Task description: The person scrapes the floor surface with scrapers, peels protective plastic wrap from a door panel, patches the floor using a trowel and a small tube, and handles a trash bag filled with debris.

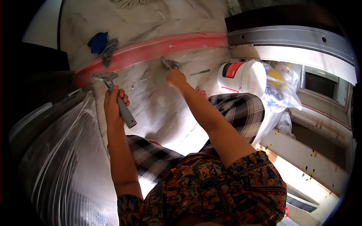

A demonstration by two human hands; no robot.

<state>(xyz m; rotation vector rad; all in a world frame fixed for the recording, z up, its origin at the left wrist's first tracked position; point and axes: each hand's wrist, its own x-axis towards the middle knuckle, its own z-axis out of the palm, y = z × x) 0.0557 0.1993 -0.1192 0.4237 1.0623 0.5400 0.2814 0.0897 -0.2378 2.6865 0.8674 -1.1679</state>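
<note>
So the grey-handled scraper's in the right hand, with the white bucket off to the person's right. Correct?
Wrong hand: the head view shows the grey-handled scraper in the left hand, not the right hand. The white bucket is off to the person's right, as you said.

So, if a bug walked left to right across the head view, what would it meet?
Grey long-handled scraper in the left hand → small grey metal-bladed tool in the right hand → narrow greenish strip → white round plastic bucket → clear plastic bag.
</note>
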